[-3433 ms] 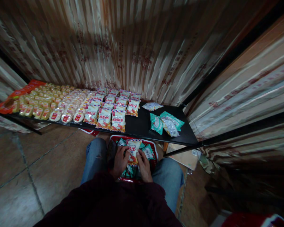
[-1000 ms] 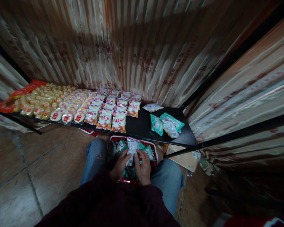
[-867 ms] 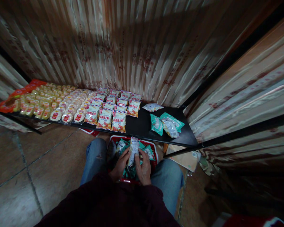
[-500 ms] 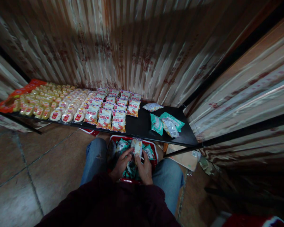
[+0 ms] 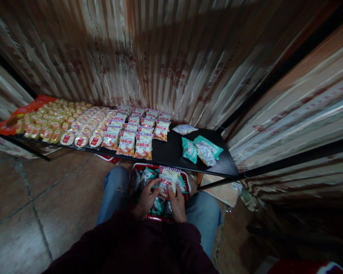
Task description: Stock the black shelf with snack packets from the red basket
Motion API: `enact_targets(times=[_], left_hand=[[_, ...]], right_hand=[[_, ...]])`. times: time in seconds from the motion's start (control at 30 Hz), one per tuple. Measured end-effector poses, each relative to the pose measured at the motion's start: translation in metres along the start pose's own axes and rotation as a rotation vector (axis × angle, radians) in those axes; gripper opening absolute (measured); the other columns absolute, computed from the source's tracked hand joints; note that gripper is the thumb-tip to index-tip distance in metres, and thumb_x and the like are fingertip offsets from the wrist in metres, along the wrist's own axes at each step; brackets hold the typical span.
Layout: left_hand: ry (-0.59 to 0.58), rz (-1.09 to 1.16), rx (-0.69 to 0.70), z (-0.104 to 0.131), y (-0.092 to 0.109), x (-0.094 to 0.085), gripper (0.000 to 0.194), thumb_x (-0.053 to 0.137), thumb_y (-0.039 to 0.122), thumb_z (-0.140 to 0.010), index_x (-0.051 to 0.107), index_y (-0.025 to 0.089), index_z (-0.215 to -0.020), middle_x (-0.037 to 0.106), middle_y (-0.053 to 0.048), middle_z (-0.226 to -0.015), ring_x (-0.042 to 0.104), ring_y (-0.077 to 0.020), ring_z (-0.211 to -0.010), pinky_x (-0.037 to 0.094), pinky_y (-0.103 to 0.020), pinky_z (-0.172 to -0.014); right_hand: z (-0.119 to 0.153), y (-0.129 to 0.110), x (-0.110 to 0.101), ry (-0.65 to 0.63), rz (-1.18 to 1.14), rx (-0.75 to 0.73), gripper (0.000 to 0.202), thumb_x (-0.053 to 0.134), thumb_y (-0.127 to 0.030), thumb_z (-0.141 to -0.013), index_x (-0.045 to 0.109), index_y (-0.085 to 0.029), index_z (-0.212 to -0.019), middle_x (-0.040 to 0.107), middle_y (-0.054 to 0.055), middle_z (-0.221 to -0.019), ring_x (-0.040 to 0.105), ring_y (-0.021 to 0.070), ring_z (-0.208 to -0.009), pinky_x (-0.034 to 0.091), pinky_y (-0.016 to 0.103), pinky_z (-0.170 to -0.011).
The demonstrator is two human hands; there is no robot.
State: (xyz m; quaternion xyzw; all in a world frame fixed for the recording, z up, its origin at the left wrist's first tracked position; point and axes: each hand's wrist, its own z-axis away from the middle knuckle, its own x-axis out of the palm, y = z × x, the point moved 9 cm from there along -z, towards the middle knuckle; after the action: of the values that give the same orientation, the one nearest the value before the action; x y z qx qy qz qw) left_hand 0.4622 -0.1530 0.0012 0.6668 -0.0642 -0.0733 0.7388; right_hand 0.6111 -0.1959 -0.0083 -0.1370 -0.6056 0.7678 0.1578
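Between my knees, a white and orange snack bag (image 5: 167, 179) is held up flat, its printed front showing. My left hand (image 5: 147, 197) grips its left edge, and my right hand (image 5: 176, 202) holds it at the lower right with the thumb on its front. Under both hands is a red basket (image 5: 136, 166) with several teal snack bags (image 5: 157, 206) in it. Beyond the basket, several similar white and orange bags (image 5: 143, 146) lie in rows on a black shelf (image 5: 171, 152).
Round white cakes (image 5: 81, 140) and yellow wrapped cakes (image 5: 47, 134) fill the shelf's left part, beside an orange packet (image 5: 10, 121). Loose teal bags (image 5: 189, 149) and pale bags (image 5: 185, 129) lie at right. Dark metal bars (image 5: 291, 161) slope up at the right.
The snack bag has turned so its printed front now shows wide and flat. My right hand has shifted slightly to the right with it.
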Motion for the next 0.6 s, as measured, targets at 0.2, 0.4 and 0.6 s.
enact_targets(times=[0.2,0.4,0.6], left_hand=[[-0.001,0.069,-0.125,-0.002,-0.03,0.003,0.042,0.062,0.039,-0.077,0.061,0.015,-0.112,0.064,-0.012,-0.115,0.058,-0.0243,-0.108,0.043,-0.039,-0.098],[-0.097,0.12,-0.128,-0.004,-0.029,0.01,0.044,0.062,0.044,-0.076,0.061,0.014,-0.108,0.067,-0.012,-0.11,0.062,-0.0237,-0.101,0.048,-0.037,-0.091],[-0.068,0.151,-0.13,-0.007,-0.025,0.01,0.042,0.063,0.042,-0.074,0.059,0.013,-0.105,0.068,-0.012,-0.104,0.065,-0.0221,-0.092,0.052,-0.035,-0.083]], right_hand=[[0.002,-0.001,0.0,0.011,-0.077,0.014,0.055,0.059,-0.054,-0.078,0.059,-0.017,-0.118,0.07,0.009,-0.104,0.065,0.0251,-0.094,0.053,0.036,-0.082],[0.003,-0.01,-0.005,0.046,0.027,0.041,0.053,0.06,-0.062,-0.073,0.065,-0.016,-0.098,0.072,0.008,-0.09,0.065,0.0244,-0.084,0.052,0.033,-0.076],[0.002,-0.024,-0.005,0.061,0.106,-0.022,0.053,0.058,-0.065,-0.072,0.066,-0.016,-0.092,0.072,0.008,-0.086,0.064,0.0247,-0.08,0.051,0.034,-0.073]])
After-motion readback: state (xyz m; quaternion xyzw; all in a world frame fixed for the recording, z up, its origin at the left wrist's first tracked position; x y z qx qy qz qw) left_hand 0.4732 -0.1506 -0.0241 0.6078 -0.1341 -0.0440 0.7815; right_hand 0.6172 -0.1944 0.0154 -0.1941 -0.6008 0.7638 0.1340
